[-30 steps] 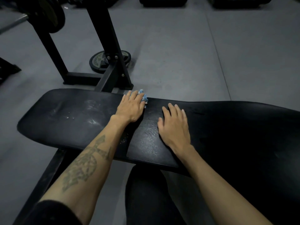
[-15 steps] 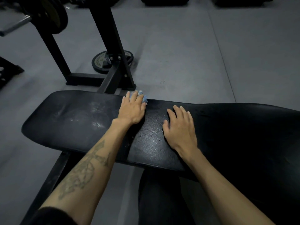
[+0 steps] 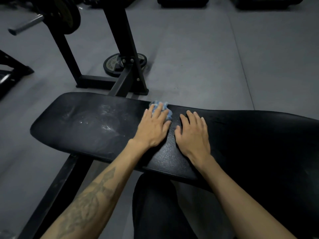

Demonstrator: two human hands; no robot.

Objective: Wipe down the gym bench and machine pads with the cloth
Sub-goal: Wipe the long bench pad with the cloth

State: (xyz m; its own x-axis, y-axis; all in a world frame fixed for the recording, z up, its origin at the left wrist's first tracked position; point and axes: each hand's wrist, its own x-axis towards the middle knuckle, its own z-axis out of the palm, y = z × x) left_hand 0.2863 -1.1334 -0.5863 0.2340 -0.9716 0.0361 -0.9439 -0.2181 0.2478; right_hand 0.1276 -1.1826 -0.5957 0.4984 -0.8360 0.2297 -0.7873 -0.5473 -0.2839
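Fingers [image 3: 159, 112] of my left hand [image 3: 152, 128] lie straight and flat on the cloth [image 3: 168, 114], pressing it down onto the bench [image 3: 89, 125]; they do not curl round it; the blue cloth shows past my fingertips and beside my forefinger, bunched at the bench's far edge. My right hand [image 3: 193, 133] rests palm-down on the bench just beside the left, fingers stretched out and slightly spread, holding nothing; the two thumbs lie near each other without touching. To the left of my hands the black pad carries pale smears and wet glints; the part under my right hand is darker. A tattoo [image 3: 89, 204] runs along my left forearm; my knee [image 3: 155, 204] in dark cloth sits below the bench's near edge. Beyond the bench a black rack [image 3: 120, 49] stands on the grey floor [image 3: 198, 57]; a plate [image 3: 112, 63] lies flat behind its post; a loaded bar [image 3: 25, 25] juts out at upper left.
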